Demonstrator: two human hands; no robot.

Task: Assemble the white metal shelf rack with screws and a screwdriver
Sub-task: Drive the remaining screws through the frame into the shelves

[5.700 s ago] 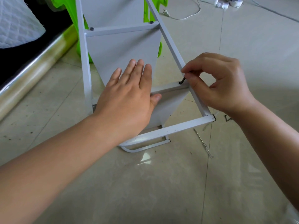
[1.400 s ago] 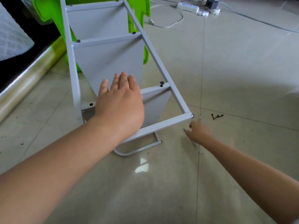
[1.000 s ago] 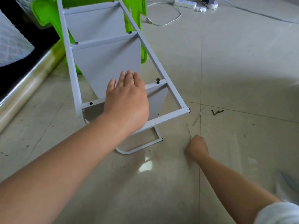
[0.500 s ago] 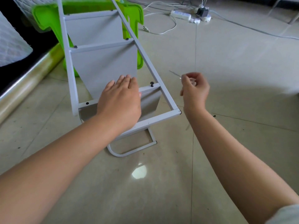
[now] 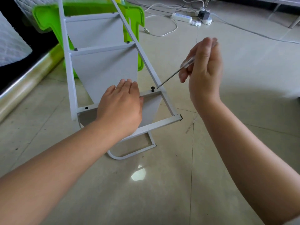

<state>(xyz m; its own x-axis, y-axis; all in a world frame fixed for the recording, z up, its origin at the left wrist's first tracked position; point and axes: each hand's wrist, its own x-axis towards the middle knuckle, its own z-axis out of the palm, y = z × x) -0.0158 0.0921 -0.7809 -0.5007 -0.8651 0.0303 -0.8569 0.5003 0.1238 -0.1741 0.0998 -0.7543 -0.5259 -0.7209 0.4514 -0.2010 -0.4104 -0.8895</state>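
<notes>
The left hand (image 5: 121,109) lies flat on the rack (image 5: 103,69). The right hand (image 5: 203,70) holds a screwdriver (image 5: 175,73), its tip beside a screw (image 5: 152,88).

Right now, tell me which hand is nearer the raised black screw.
Left. The left hand lies flat on the crossbar just beside the screw; the right hand holds the screwdriver above.
</notes>
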